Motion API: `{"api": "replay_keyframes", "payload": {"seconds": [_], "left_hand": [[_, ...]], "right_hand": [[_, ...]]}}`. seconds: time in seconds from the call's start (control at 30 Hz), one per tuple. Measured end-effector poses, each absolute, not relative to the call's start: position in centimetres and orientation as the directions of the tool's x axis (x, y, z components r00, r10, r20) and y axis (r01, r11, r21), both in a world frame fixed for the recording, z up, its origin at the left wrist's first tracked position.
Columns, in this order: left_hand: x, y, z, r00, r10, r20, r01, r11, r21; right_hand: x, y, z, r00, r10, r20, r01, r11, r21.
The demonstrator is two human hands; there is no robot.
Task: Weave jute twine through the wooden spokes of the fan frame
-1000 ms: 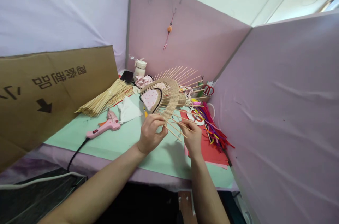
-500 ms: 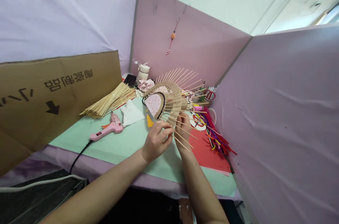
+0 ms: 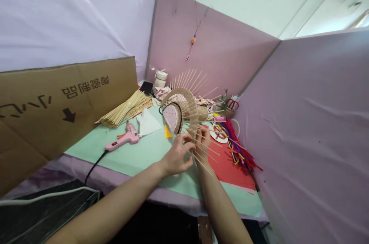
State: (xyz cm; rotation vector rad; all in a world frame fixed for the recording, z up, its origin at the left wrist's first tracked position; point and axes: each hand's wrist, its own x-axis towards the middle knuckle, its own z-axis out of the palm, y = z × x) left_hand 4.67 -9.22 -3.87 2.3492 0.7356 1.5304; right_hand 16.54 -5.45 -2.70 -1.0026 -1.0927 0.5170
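Note:
A woven fan (image 3: 190,107) of tan cord is held up over the table, with thin wooden sticks fanning out past its rim. Its middle is a pink patch with red dots (image 3: 170,117), edged in black, and a yellow tassel (image 3: 167,131) hangs beside it. My right hand (image 3: 204,140) grips the fan's lower right end, with fingers curled behind the weave and sticks crossing in front. On the near side, the thumb and fingers of my left hand (image 3: 180,154) are bent against the lower edge of the weave, by the lowest sticks. Their exact contact is partly hidden.
Left of the hands lie a pink glue gun (image 3: 123,140), a white cloth-like piece (image 3: 149,122) and a bundle of sticks (image 3: 123,110). A cardboard panel (image 3: 95,101) stands behind them. To the right are red paper (image 3: 230,169), colourful pipe cleaners (image 3: 239,144) and red-handled scissors (image 3: 232,104).
The fan has turned somewhat more edge-on, its lower sticks pointing further down. My left fingers have shifted along its lower edge. The whole view has moved slightly.

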Motion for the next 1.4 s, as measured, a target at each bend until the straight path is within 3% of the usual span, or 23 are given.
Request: {"api": "replay_keyframes", "payload": {"seconds": [0.07,0.3,0.8,1.03,1.17,1.4], "left_hand": [[4.4,-9.0,-3.8,0.338,0.54,0.771,0.202,-0.841,0.501],[4.6,-8.0,-3.7,0.126,0.704,0.699,0.044,-0.708,0.705],[4.5,-8.0,-3.3,0.142,0.732,0.667,-0.015,-0.672,0.741],[4.5,-7.7,-3.4,0.108,0.727,0.678,-0.09,-0.672,0.735],[4.4,-7.9,-3.4,0.118,0.726,0.678,-0.07,-0.675,0.734],[4.6,-7.9,-3.4,0.138,0.741,0.657,-0.04,-0.659,0.751]], "right_hand": [[16.5,-5.3,-2.8,0.397,0.768,0.502,0.107,0.504,-0.857],[16.3,-5.3,-3.1,0.381,0.717,0.584,0.221,0.543,-0.81],[14.9,-6.0,-2.2,0.336,0.877,0.342,-0.074,0.387,-0.919],[15.3,-5.7,-2.6,0.334,0.865,0.375,-0.039,0.41,-0.911],[15.0,-6.1,-1.9,0.318,0.897,0.308,-0.107,0.356,-0.928],[15.2,-6.0,-2.4,0.322,0.891,0.322,-0.084,0.365,-0.927]]}}
